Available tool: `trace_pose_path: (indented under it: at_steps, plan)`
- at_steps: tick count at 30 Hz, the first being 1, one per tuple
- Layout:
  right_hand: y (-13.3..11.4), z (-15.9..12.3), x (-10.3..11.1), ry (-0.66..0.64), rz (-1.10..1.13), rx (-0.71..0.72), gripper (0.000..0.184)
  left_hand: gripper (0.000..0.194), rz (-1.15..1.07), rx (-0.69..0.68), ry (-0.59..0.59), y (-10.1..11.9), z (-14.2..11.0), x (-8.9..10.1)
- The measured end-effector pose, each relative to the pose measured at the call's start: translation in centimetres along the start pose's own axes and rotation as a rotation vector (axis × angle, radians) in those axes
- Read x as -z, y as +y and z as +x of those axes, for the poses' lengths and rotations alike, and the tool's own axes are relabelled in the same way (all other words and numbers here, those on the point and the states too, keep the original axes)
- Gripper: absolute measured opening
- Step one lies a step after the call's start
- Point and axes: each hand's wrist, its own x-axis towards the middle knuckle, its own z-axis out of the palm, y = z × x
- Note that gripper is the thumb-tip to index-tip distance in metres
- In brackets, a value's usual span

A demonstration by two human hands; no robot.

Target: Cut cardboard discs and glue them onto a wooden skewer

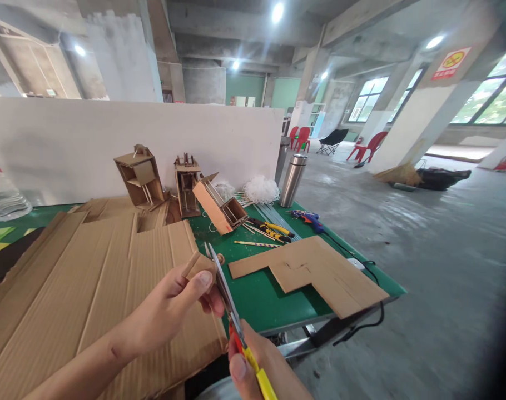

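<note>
My left hand (182,297) pinches a small piece of cardboard (201,268) between thumb and fingers, above the edge of a large cardboard sheet (107,300). In my right hand (261,361) is a pair of scissors (226,289) with red and yellow handles, its blades pointing up and away from me. The blades run along the right side of the small piece, slightly parted at the tips. Whether they touch the cardboard I cannot tell. Part of the handles is hidden by my right fingers.
Beyond my hands stand several cardboard constructions (140,180). Pliers (273,230), a glue gun (309,219) and a steel flask (293,180) lie or stand on the green table (253,311). A cut cardboard sheet (320,272) overhangs its right edge. A white panel (194,133) rises behind.
</note>
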Motion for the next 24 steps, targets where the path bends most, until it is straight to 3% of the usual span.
trace_pose_path:
  at_steps: [9, 13, 19, 24]
  plan:
    - [1.2, 0.0, -1.6, 0.123, -0.152, 0.040, 0.073, 0.048, 0.003, -0.006, 0.005, -0.2, -0.1, -0.2]
    - [1.2, -0.1, -1.7, 0.163, -0.220, 0.059, 0.073, 0.049, -0.020, -0.007, 0.075, -0.5, -0.1, -0.9]
    - [1.2, -0.1, -1.6, 0.146, -0.204, 0.083, 0.071, 0.051, -0.086, -0.021, 0.182, -1.1, -0.1, -2.2]
    - [1.2, 0.0, -1.3, 0.115, -0.173, 0.113, 0.076, 0.050, -0.091, -0.019, 0.173, -1.3, -0.2, -2.0]
